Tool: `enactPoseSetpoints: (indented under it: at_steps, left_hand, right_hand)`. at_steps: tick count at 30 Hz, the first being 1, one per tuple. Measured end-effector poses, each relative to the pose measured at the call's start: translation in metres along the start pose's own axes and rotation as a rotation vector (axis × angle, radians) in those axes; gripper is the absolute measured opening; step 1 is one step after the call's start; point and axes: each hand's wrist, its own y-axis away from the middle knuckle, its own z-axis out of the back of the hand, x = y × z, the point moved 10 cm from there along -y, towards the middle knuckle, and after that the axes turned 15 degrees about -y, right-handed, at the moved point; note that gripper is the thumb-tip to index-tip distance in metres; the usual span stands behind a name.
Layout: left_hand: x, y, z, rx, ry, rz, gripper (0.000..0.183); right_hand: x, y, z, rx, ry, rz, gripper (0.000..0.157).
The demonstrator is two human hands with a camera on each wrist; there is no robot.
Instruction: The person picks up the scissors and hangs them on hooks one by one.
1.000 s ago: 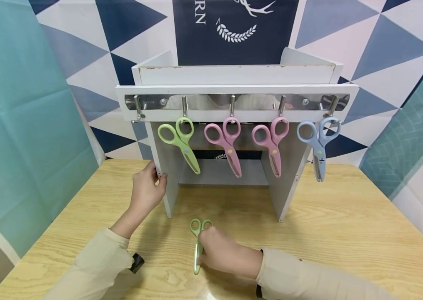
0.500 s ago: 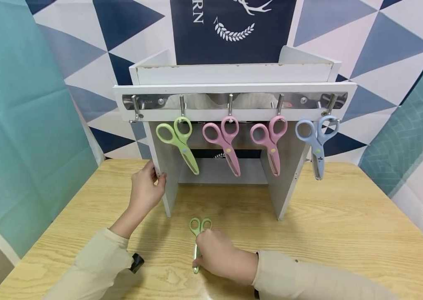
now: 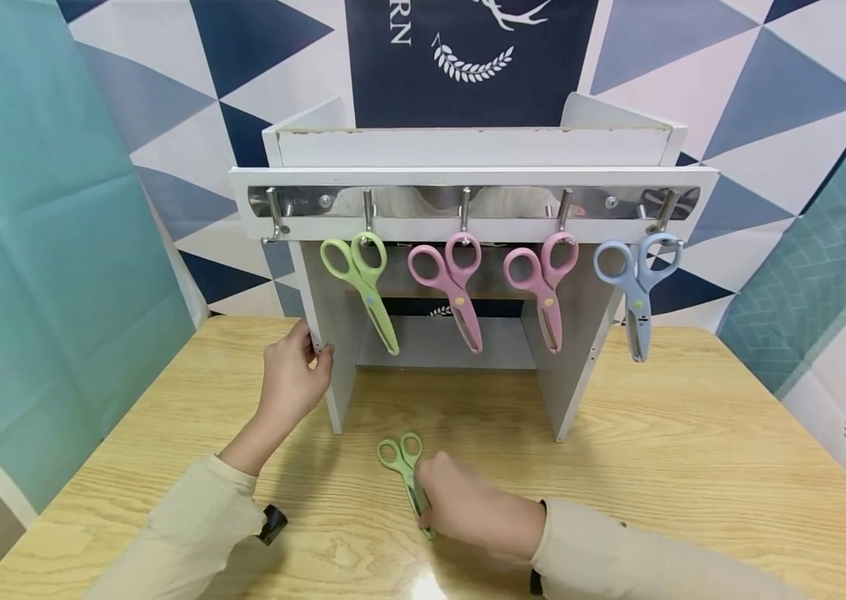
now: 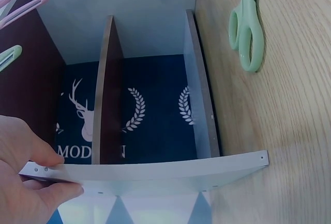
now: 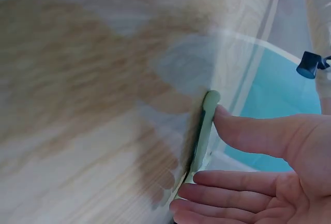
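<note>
My left hand pinches the front edge of the white shelf's left side panel between thumb and fingers. Green scissors lie on the wooden table before the shelf, handle loops toward it. Over their blades is my right hand; in the right wrist view its thumb touches near the blade tip and its fairly straight fingers touch farther along. Hanging from the shelf's hook rail are green scissors, two pink pairs, one of pink scissors and another of pink scissors, and blue scissors.
The leftmost hook carries nothing. The shelf's right side panel stands on the wooden table. A patterned cloth hangs behind, with a teal cloth at the left.
The scissors on the table have turned, their blade tip swinging right, and my right hand has shifted right with it. The hanging green scissors have swayed slightly. My left hand stays put.
</note>
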Motion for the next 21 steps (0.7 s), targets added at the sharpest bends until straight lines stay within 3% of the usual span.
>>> enactPoseSetpoints:
  at_steps: [10,21]
  left_hand:
    - [-0.001,0.000,0.001,-0.006,-0.008,-0.006,0.029]
    - [-0.001,0.000,0.002,-0.015,-0.006,-0.020,0.029]
  right_hand:
    - [-0.024,0.007,0.015,-0.028,-0.066,-0.038,0.028]
    - [-0.050,0.010,0.037,-0.126,-0.008,-0.111,0.031]
